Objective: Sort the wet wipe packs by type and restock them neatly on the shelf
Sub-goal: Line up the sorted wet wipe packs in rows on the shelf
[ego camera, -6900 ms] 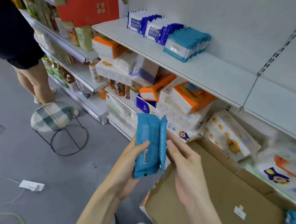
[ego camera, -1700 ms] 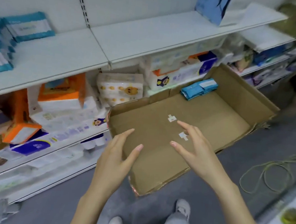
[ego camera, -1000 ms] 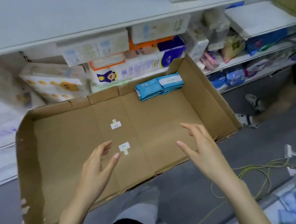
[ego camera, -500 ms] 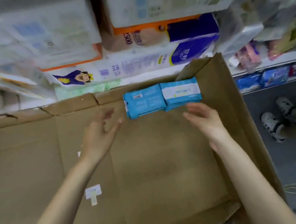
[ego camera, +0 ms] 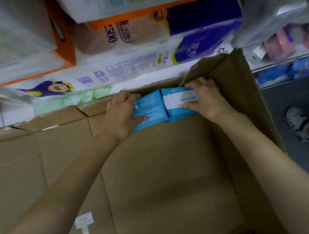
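Note:
Two small stacks of blue wet wipe packs lie side by side in the far right corner of a big open cardboard box [ego camera: 162,175]. My left hand [ego camera: 121,113] grips the left stack [ego camera: 151,110], thumb on its top and fingers curled over its far edge. My right hand [ego camera: 205,97] clasps the right stack [ego camera: 178,100], whose top pack shows a white label. Both stacks still rest on the box floor. The upper shelf with the restocked packs is out of view.
Behind the box, lower shelves hold large tissue and paper-roll packs [ego camera: 129,38] in orange, purple and white. The box's right wall [ego camera: 247,100] stands up beside my right hand. Another person's shoe [ego camera: 298,123] is on the grey floor at right.
I leaned down into the box. Both hands moved forward from open above the cardboard floor onto the two blue stacks and closed on them.

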